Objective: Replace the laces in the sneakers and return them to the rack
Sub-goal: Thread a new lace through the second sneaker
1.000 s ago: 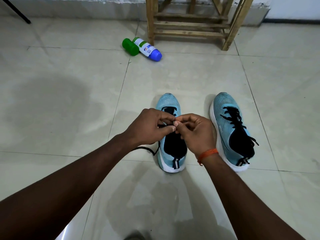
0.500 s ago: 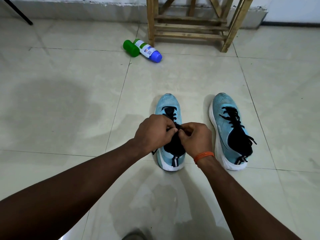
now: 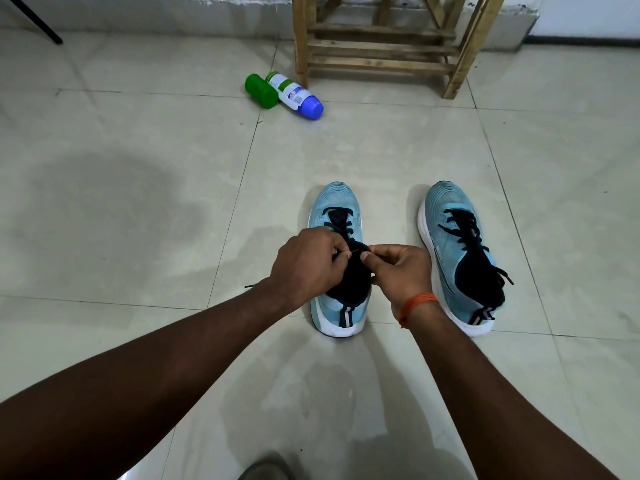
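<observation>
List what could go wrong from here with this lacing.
1. The left hand and right hand pinch the thin black lace over the light blue knit sneaker; that small grip may slip.
2. The lace's loose tail lies on the tiled floor and could snag.

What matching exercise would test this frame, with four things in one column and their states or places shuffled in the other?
Things:
1. left sneaker
2. right sneaker
3. green container
4. wooden rack

States or places:
A. lying on its side
B. standing by the wall
C. laced, untouched
D. its lace pinched by the left hand and right hand

Pairs: 1-D, 2-C, 3-A, 4-B
</observation>
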